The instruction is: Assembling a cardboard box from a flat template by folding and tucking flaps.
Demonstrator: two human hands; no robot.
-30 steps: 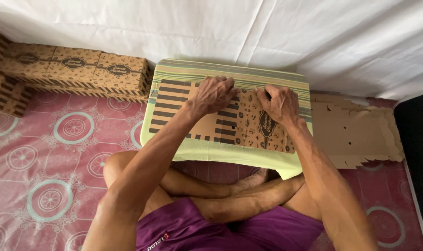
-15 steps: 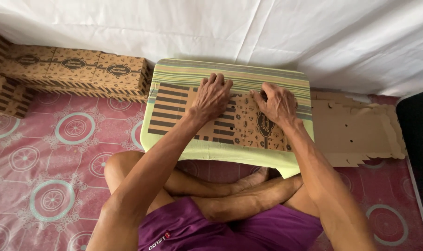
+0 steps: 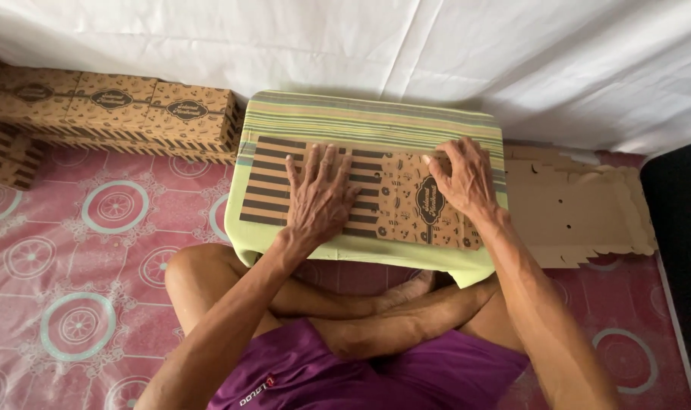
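Note:
A flat, unfolded brown cardboard box blank (image 3: 395, 199) with dark stripes and a printed oval lies on a small table covered in a striped green cloth (image 3: 368, 118). My left hand (image 3: 319, 197) rests flat on the striped left part of the blank, fingers spread. My right hand (image 3: 463, 178) presses on the blank's upper right corner, fingers curled at its edge. I sit cross-legged on the floor behind the table.
Folded brown boxes (image 3: 110, 110) with the same print are stacked at the back left along a white sheet (image 3: 437, 45). A pile of flat plain cardboard blanks (image 3: 581, 209) lies right of the table. A pink patterned mat (image 3: 80, 258) covers the floor.
My left hand has slid from the blank's top middle down and leftward onto the striped part. My right hand has stayed near the upper right corner.

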